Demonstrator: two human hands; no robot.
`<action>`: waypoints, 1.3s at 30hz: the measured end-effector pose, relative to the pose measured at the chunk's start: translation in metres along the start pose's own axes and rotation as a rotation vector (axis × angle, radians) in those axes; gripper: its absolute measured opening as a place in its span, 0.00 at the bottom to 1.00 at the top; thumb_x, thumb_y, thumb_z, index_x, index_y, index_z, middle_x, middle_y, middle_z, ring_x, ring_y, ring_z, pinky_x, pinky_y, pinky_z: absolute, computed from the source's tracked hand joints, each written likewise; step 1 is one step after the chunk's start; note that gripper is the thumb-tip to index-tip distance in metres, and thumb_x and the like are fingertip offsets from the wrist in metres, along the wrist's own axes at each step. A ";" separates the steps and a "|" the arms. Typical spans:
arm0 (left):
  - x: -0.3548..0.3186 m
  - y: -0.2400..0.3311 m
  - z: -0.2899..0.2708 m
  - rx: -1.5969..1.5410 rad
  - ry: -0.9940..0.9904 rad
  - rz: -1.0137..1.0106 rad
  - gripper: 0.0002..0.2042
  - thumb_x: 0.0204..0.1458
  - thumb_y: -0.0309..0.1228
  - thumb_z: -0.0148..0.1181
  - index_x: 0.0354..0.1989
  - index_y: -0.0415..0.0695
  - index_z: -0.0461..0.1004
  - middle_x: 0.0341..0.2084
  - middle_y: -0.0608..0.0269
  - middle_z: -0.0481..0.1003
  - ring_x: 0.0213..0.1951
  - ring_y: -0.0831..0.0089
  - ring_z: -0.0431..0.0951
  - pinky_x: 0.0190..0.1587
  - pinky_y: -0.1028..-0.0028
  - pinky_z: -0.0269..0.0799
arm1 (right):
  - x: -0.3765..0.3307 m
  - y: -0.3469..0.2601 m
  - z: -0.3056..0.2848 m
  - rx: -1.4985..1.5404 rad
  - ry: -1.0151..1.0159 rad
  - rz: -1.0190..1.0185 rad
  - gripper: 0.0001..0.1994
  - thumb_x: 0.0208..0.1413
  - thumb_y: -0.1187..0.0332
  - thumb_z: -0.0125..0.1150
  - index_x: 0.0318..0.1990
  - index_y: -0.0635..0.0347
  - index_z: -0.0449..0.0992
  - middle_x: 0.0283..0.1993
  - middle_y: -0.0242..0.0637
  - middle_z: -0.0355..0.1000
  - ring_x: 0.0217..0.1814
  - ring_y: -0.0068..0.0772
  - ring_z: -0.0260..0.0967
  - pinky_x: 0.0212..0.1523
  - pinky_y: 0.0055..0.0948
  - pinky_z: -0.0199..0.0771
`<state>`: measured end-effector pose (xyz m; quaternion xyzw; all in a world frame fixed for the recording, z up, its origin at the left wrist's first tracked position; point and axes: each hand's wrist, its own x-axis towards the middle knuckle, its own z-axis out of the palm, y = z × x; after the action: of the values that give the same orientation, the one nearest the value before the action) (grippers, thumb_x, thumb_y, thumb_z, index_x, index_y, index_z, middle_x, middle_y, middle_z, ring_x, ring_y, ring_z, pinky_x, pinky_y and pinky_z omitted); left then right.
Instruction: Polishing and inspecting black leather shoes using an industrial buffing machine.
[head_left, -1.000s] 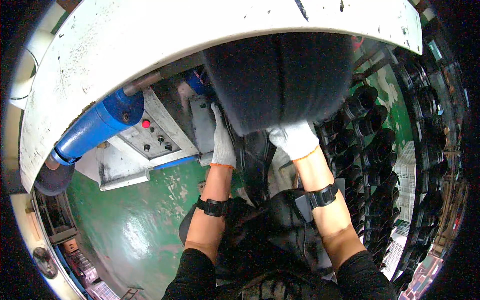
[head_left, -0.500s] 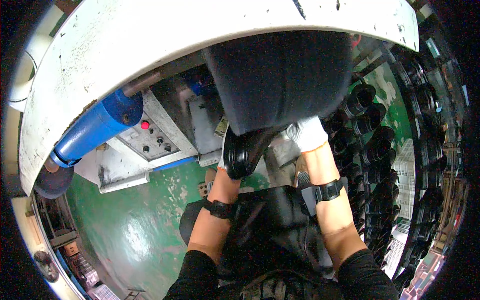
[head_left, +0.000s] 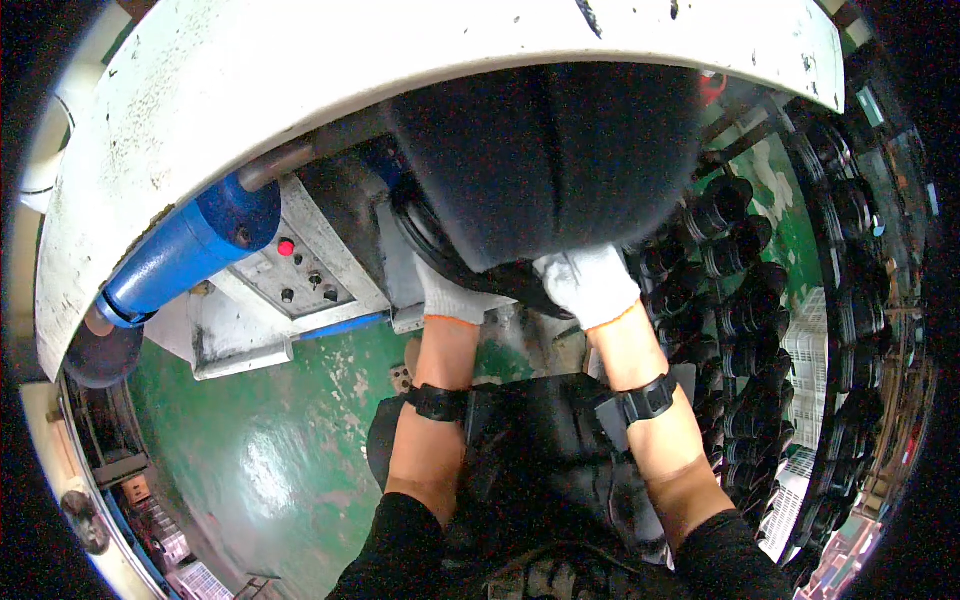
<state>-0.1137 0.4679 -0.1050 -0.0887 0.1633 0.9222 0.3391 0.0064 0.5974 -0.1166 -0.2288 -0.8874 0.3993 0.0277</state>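
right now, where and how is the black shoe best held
Probably by its two ends, from below on the wearer's side: the roller covers much of the far side of the shoe, while its long, slanting near edge is exposed. The left hand sits by that edge toward the left, the right hand at the right end.

Fisheye view from the wearer's head
It faces down, near the white-gloved left hand (head_left: 450, 293) and white-gloved right hand (head_left: 592, 282), glossy green floor (head_left: 250, 430) farther below.
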 end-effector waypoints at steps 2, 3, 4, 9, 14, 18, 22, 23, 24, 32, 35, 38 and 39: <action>-0.002 0.022 0.010 0.082 -0.024 0.101 0.24 0.67 0.46 0.33 0.64 0.47 0.61 0.61 0.59 0.66 0.60 0.62 0.66 0.64 0.65 0.60 | -0.007 -0.056 -0.008 -0.662 0.396 -0.518 0.21 0.54 0.60 0.55 0.55 0.54 0.73 0.58 0.48 0.70 0.60 0.58 0.64 0.60 0.53 0.63; -0.004 0.036 0.010 0.166 -0.049 0.197 0.24 0.66 0.47 0.33 0.63 0.47 0.62 0.60 0.60 0.66 0.60 0.62 0.66 0.64 0.65 0.60 | -0.006 -0.079 -0.007 -0.412 0.417 -0.489 0.24 0.53 0.59 0.55 0.59 0.54 0.71 0.60 0.49 0.68 0.62 0.58 0.62 0.63 0.56 0.60; 0.000 0.046 0.007 0.170 -0.049 0.210 0.24 0.66 0.47 0.33 0.63 0.47 0.62 0.60 0.60 0.66 0.60 0.62 0.66 0.64 0.65 0.60 | -0.006 -0.089 0.002 -0.405 0.416 -0.501 0.24 0.53 0.59 0.55 0.59 0.54 0.71 0.60 0.49 0.68 0.62 0.58 0.62 0.63 0.56 0.60; -0.009 0.041 0.032 0.192 -0.115 0.310 0.29 0.63 0.56 0.35 0.64 0.48 0.62 0.61 0.61 0.66 0.60 0.62 0.66 0.65 0.65 0.59 | -0.004 -0.100 0.011 -0.473 0.551 -0.410 0.25 0.53 0.60 0.52 0.61 0.53 0.69 0.64 0.51 0.63 0.67 0.59 0.56 0.67 0.59 0.52; -0.010 0.005 0.000 -0.014 -0.325 -0.007 0.30 0.62 0.58 0.36 0.65 0.50 0.61 0.62 0.61 0.65 0.60 0.59 0.67 0.63 0.60 0.63 | -0.004 -0.092 -0.024 -0.640 0.536 -0.346 0.25 0.54 0.61 0.51 0.61 0.54 0.69 0.65 0.50 0.63 0.68 0.56 0.56 0.68 0.57 0.50; -0.005 -0.051 0.006 -0.035 -0.001 -0.135 0.26 0.63 0.52 0.39 0.62 0.49 0.65 0.59 0.61 0.68 0.57 0.58 0.69 0.60 0.59 0.67 | -0.015 -0.073 -0.060 -0.697 0.565 -0.279 0.22 0.56 0.63 0.49 0.59 0.58 0.70 0.62 0.47 0.66 0.67 0.52 0.58 0.68 0.51 0.52; -0.012 -0.083 0.030 0.029 0.136 -0.104 0.22 0.63 0.47 0.41 0.58 0.48 0.68 0.56 0.60 0.71 0.55 0.57 0.71 0.58 0.57 0.69 | -0.028 -0.058 -0.083 -0.685 0.372 -0.082 0.19 0.60 0.65 0.46 0.56 0.61 0.70 0.58 0.42 0.69 0.63 0.41 0.62 0.67 0.43 0.54; -0.016 -0.082 0.048 0.098 0.283 -0.125 0.22 0.63 0.46 0.40 0.59 0.47 0.68 0.56 0.60 0.71 0.55 0.57 0.71 0.58 0.58 0.68 | -0.030 -0.056 -0.086 -0.677 0.324 -0.036 0.18 0.61 0.66 0.45 0.56 0.62 0.69 0.57 0.41 0.70 0.62 0.39 0.63 0.67 0.40 0.55; -0.008 -0.087 0.031 0.100 0.281 -0.127 0.22 0.63 0.46 0.40 0.59 0.47 0.68 0.56 0.60 0.71 0.55 0.57 0.71 0.58 0.58 0.68 | -0.031 -0.055 -0.087 -0.666 0.275 0.007 0.17 0.62 0.66 0.44 0.55 0.63 0.69 0.56 0.40 0.71 0.61 0.36 0.64 0.66 0.38 0.56; -0.023 -0.049 0.029 -0.084 0.231 0.014 0.31 0.60 0.54 0.42 0.65 0.43 0.60 0.64 0.54 0.62 0.63 0.52 0.61 0.68 0.54 0.53 | -0.018 -0.095 -0.059 -0.806 0.794 -0.490 0.17 0.53 0.70 0.54 0.52 0.57 0.72 0.27 0.37 0.70 0.24 0.25 0.66 0.58 0.35 0.69; -0.033 -0.041 0.022 0.025 0.202 0.029 0.33 0.60 0.57 0.38 0.66 0.46 0.58 0.63 0.54 0.63 0.64 0.50 0.61 0.68 0.52 0.54 | -0.037 -0.105 -0.039 -0.836 0.701 -0.363 0.13 0.55 0.69 0.53 0.46 0.61 0.75 0.27 0.34 0.69 0.28 0.22 0.66 0.63 0.43 0.61; -0.030 -0.035 -0.007 0.006 -0.031 -0.013 0.34 0.60 0.59 0.36 0.66 0.46 0.59 0.62 0.53 0.65 0.63 0.49 0.62 0.67 0.52 0.56 | -0.065 -0.119 -0.019 -0.871 0.604 -0.248 0.12 0.57 0.67 0.53 0.40 0.66 0.77 0.28 0.31 0.68 0.33 0.20 0.67 0.69 0.52 0.54; -0.037 -0.032 -0.005 -0.049 -0.117 -0.123 0.33 0.60 0.58 0.39 0.66 0.45 0.59 0.62 0.55 0.64 0.62 0.53 0.63 0.66 0.56 0.57 | -0.074 -0.122 -0.015 -0.917 0.509 -0.197 0.09 0.56 0.72 0.52 0.38 0.69 0.77 0.28 0.36 0.67 0.37 0.28 0.69 0.69 0.50 0.55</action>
<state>-0.0644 0.4672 -0.1073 -0.0529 0.1150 0.9070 0.4016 0.0289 0.5056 -0.0085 -0.2226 -0.9533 -0.1021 0.1767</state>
